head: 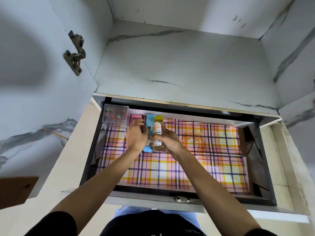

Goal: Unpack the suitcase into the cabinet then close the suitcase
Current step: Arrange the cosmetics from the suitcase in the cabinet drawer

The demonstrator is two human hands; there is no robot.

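An open cabinet drawer (265, 167) lined with pink, yellow and purple plaid paper lies below me. My right hand (168, 139) grips a clear bottle with a yellow cap (157, 127) and white label, standing upright in the drawer's far left part. Next to it stands a blue box (149, 122), and my left hand (136, 136) has its fingers against that box and a pink box (136, 118) behind. A clear plastic box of small round red and green items (115, 114) sits in the far left corner. The suitcase is out of view.
An open cabinet door with a metal hinge (75, 52) stands at the left. A marble-patterned shelf (179, 68) runs above the drawer. The drawer's front edge carries a small metal latch (182, 199). A brown wooden corner (17, 189) pokes in at lower left.
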